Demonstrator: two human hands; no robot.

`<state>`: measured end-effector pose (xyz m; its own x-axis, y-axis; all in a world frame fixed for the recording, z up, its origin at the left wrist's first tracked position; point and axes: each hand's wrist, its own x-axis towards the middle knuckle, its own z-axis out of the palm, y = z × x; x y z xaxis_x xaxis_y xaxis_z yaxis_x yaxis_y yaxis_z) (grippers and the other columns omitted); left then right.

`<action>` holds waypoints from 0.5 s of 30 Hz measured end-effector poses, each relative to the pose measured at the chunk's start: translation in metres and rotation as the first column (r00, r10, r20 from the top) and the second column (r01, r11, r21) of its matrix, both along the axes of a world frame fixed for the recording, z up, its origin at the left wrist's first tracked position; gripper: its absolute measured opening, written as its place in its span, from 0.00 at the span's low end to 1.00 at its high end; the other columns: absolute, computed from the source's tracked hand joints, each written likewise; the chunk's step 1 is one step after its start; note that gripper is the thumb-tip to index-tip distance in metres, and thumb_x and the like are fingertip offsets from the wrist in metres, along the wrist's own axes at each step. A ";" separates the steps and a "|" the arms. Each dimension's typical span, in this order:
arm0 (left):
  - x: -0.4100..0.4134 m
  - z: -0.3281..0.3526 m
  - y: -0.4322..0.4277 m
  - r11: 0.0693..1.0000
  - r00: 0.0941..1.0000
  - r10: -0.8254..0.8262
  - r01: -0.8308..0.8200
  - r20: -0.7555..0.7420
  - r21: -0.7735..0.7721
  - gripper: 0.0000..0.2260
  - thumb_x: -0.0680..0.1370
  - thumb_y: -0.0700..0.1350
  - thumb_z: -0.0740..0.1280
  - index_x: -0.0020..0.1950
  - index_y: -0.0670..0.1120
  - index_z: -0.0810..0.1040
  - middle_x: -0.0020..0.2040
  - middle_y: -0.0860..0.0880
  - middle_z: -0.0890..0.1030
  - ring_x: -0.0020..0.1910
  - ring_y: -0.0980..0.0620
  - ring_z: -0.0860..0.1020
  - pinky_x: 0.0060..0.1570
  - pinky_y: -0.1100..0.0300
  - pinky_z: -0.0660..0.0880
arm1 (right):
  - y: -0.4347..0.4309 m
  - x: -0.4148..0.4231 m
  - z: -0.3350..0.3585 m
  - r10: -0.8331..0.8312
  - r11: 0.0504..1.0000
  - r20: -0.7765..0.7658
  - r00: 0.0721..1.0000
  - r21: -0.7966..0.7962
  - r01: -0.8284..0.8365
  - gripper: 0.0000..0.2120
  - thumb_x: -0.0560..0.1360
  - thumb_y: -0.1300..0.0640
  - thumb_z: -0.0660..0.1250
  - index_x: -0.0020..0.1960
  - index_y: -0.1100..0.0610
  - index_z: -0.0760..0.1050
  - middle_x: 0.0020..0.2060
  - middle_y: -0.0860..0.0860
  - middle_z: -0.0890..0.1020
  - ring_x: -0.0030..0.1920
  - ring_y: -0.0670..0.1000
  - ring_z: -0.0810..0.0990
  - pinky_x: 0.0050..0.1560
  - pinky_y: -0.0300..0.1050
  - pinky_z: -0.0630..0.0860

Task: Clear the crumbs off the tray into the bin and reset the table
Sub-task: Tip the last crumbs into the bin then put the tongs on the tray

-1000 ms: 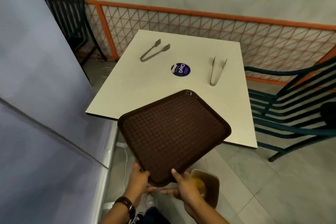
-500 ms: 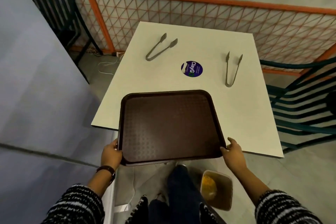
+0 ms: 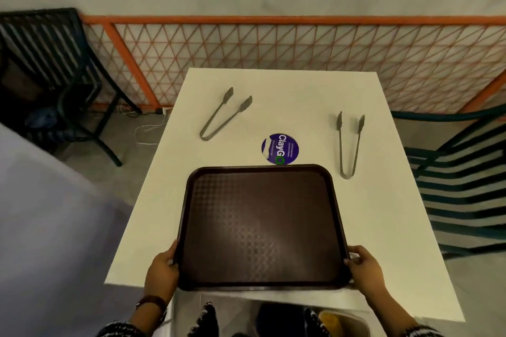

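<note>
Holding the brown tray by its two near corners, you now have it squarely over the white table, further in than half a second ago, when its near half hung past the table's front edge. A second ago it was tilted and turned over the floor beside the bin; now it looks level, and whether it rests on the table or hovers just above cannot be told. Its far rim sits just at the round purple sticker. Bare table runs along both sides of the tray, wider on the right. Two pairs of metal tongs lie beyond it: the left tongs well clear, the right tongs near the tray's far right corner. Your left hand is closed on the near left corner, thumb over the rim. Your right hand grips the near right corner likewise. The bin shows below the front edge, by your knees.
</note>
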<state>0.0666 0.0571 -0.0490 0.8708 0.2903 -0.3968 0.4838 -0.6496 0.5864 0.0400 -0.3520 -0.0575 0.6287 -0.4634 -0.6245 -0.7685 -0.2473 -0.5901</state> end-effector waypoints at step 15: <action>0.136 -0.006 -0.023 0.993 0.997 -0.077 0.076 -0.001 -0.085 0.26 0.74 0.28 0.58 0.71 0.46 0.66 0.62 0.41 0.77 0.54 0.45 0.76 0.53 0.60 0.67 | -0.023 0.109 0.009 -0.139 0.990 -0.037 0.990 0.025 0.140 0.09 0.76 0.66 0.61 0.52 0.55 0.74 0.39 0.58 0.80 0.38 0.59 0.79 0.33 0.52 0.81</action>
